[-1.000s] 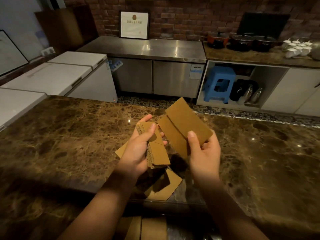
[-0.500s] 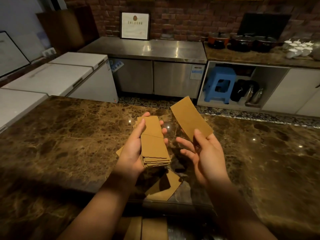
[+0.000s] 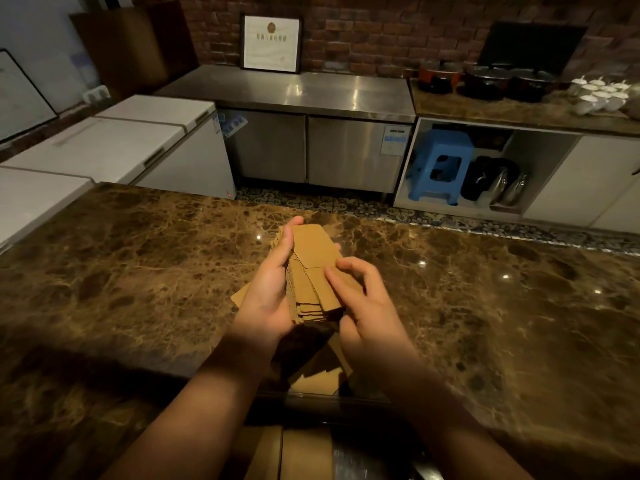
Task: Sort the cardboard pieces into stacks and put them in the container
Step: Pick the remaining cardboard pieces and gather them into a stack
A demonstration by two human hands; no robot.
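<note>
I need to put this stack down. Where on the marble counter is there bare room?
Two bare stretches of marble counter: left of the left hand, toward the white freezers, and right of the right hand, to the far edge. It is crowded only beneath the stack both hands hold, where loose cardboard pieces lie at the near edge.

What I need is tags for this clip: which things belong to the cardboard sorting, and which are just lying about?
In the job: cardboard stack, left hand, right hand, loose cardboard pieces on the counter.
Lying about: blue stool, framed certificate, pots, white cups.
</note>
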